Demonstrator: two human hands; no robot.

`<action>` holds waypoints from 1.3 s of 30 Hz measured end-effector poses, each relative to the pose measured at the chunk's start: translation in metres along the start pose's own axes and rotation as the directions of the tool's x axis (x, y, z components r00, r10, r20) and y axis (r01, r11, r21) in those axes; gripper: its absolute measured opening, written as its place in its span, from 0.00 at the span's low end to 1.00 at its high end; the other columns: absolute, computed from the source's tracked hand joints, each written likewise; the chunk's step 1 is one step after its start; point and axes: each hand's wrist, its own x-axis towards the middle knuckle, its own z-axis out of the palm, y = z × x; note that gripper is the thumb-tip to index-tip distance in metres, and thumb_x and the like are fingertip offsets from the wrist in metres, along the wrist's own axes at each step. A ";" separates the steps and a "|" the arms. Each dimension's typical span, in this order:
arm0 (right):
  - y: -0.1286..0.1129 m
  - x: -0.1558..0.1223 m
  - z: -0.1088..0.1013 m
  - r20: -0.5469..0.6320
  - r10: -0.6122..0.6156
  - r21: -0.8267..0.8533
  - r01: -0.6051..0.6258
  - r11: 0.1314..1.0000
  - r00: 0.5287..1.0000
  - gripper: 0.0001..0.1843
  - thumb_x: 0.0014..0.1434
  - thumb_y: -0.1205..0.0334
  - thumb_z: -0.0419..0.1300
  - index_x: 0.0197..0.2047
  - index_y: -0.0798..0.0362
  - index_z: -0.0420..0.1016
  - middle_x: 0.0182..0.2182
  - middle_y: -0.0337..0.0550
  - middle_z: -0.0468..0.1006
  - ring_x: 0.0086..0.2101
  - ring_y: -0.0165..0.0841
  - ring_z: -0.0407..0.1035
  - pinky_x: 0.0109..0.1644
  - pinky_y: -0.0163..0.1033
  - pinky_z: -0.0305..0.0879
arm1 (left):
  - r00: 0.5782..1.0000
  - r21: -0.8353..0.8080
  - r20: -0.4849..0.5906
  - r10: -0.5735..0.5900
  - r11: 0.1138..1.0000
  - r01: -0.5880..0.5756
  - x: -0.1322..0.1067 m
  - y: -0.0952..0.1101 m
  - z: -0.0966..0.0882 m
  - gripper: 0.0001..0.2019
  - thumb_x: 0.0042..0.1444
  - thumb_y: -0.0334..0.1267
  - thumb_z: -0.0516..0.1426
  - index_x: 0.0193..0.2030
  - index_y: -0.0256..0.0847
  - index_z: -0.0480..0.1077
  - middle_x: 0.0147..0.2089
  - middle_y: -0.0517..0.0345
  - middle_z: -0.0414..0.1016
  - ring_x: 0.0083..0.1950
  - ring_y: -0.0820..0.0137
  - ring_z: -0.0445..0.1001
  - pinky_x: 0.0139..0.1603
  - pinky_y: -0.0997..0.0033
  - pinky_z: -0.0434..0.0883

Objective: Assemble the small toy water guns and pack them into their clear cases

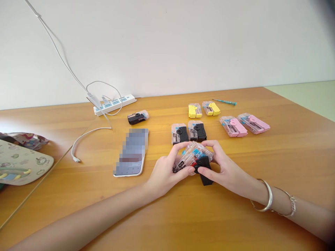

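Both hands hold a small clear plastic gadget [198, 153] with a black cover, blue parts inside and "MINI" lettering. My left hand [167, 170] grips its left side, thumb on the front near the round black hub. My right hand [222, 167] grips the right side, thumb beside the same hub. The black cover [206, 177] sticks out below at an angle to the clear body. Just behind the hands lie two similar black gadgets, one on the left [179, 133] and one on the right [197, 131]. The fingers hide part of the held one.
Farther back lie two yellow gadgets [195, 111], two pink ones [233, 126], a teal screwdriver [227, 102] and another black gadget [138, 117]. A phone [131, 153] lies left of my hands. A power strip [115, 104], white cable [91, 130] and patterned bag [23, 162] are at left.
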 end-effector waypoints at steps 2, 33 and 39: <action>-0.001 0.000 -0.001 0.019 0.024 -0.003 -0.024 1.000 1.000 0.21 0.59 0.58 0.56 0.51 0.44 0.48 0.42 0.43 0.69 0.41 0.36 0.70 0.30 0.37 0.70 | 1.000 0.011 0.009 0.003 1.000 -0.004 0.000 0.001 0.000 0.27 0.57 0.42 0.55 0.62 0.49 0.50 0.27 0.67 0.71 0.22 0.74 0.63 0.25 0.77 0.60; 0.006 0.007 0.000 0.006 -0.036 0.244 0.033 0.969 0.999 0.19 0.62 0.57 0.50 0.53 0.45 0.45 0.38 0.40 0.71 0.34 0.31 0.70 0.38 0.40 0.69 | 0.991 0.067 0.130 0.024 0.997 -0.033 -0.003 -0.003 0.004 0.40 0.57 0.47 0.54 0.68 0.44 0.32 0.32 0.62 0.78 0.32 0.65 0.77 0.34 0.70 0.69; 0.005 0.002 0.007 -0.031 -0.067 0.202 0.072 0.977 0.997 0.19 0.64 0.60 0.46 0.56 0.43 0.44 0.46 0.44 0.68 0.44 0.35 0.69 0.42 0.41 0.70 | 0.976 0.035 0.201 0.083 0.995 -0.092 -0.006 -0.005 0.005 0.38 0.60 0.46 0.50 0.68 0.43 0.27 0.41 0.56 0.78 0.41 0.61 0.77 0.42 0.63 0.69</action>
